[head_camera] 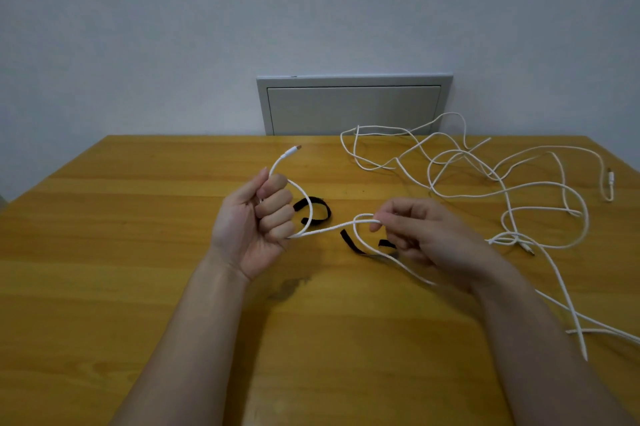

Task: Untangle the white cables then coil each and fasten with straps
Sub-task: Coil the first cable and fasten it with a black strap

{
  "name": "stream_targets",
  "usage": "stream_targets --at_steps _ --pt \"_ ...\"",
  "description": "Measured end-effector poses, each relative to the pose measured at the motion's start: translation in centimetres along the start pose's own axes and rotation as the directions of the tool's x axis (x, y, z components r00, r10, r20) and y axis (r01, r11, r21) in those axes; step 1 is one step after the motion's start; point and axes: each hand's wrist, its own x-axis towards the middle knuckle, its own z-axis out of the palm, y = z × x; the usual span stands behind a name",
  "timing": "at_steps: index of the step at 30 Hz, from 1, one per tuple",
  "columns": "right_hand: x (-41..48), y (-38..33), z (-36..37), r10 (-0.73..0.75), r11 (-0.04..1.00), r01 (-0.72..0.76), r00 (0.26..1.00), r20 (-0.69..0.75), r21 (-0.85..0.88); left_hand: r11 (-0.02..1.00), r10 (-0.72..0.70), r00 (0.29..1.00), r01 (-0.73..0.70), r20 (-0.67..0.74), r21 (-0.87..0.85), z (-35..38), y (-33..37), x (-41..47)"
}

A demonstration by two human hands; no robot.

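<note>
Coiling the first white cable [325, 228] is where I'm at, I reckon. My left hand [256, 221] is fisted round the end of it, with the connector [292, 150] poking up past my thumb. My right hand [415, 235] is pinching the next stretch between thumb and fingertips, other fingers loose. Next move is bringing that stretch over to the left fist as a loop without dragging in the tangled cables [485, 176] sprawled on the right of the wooden table [138, 217]. A curled black strap [320, 203] and a second strap [349, 242] are lying just under my hands for when the coil's done.
</note>
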Motion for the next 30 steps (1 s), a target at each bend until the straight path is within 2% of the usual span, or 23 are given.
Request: stream_targets --at_steps 3,4,5,6,8,10,11,12,13,18,22,26,28,30 --pt "-0.4 -0.2 0.2 0.025 0.950 -0.047 0.997 -0.072 -0.309 0.979 0.053 0.991 -0.028 -0.120 0.201 0.9 -0.2 -0.2" --pt "-0.3 -0.1 0.4 0.044 0.925 -0.086 0.992 -0.122 -0.370 0.959 0.053 0.988 -0.010 -0.144 0.284 1.3 -0.6 -0.2" --pt "0.0 0.0 0.5 0.069 0.924 -0.131 0.981 -0.180 -0.358 0.931 0.041 0.989 0.015 -0.144 0.364 1.7 -1.1 -0.1" --pt "0.2 0.1 0.7 0.104 0.952 -0.164 0.968 -0.229 -0.260 0.893 0.028 0.992 0.032 -0.126 0.449 2.0 -1.7 0.1" --pt "0.8 0.0 1.0 0.181 0.982 -0.160 0.953 -0.242 0.103 0.769 0.038 0.996 0.026 -0.087 0.639 2.5 -2.8 0.4" --pt "1.1 -0.4 1.4 0.220 0.876 -0.137 0.967 -0.129 0.463 0.568 0.114 0.991 -0.013 -0.063 0.823 2.9 -3.5 0.6" --pt "1.2 -0.6 1.5 0.205 0.810 -0.133 0.977 -0.063 0.571 0.465 0.169 0.985 -0.040 -0.044 0.884 3.2 -3.8 0.7" --pt "1.2 -0.7 1.6 0.172 0.778 -0.122 0.985 -0.022 0.616 0.388 0.220 0.975 -0.066 -0.023 0.919 3.4 -4.0 0.7" --pt "1.2 -0.6 1.7 0.136 0.788 -0.102 0.991 -0.010 0.607 0.346 0.265 0.964 -0.087 -0.008 0.934 3.6 -4.1 0.8" --pt "1.0 -0.4 3.3 0.014 0.892 0.003 0.999 -0.035 0.452 0.204 0.443 0.896 -0.112 0.011 0.973 3.0 -4.7 1.2" --pt "0.9 -0.3 4.2 -0.035 0.936 0.065 0.995 -0.091 0.347 0.142 0.492 0.867 -0.168 0.078 0.976 2.8 -5.2 1.3" --pt "0.6 -0.8 4.4 -0.078 0.919 0.101 0.994 -0.077 0.381 0.075 0.536 0.836 -0.181 0.114 0.981 3.2 -6.1 1.4" --pt "0.7 -0.8 4.8 -0.085 0.928 0.108 0.993 -0.079 0.356 0.111 0.569 0.817 -0.184 0.090 0.977 3.2 -6.3 1.6" --pt "0.7 -0.7 4.9 -0.074 0.956 0.088 0.995 -0.060 0.278 0.211 0.605 0.795 -0.207 0.039 0.955 3.2 -6.1 1.7"
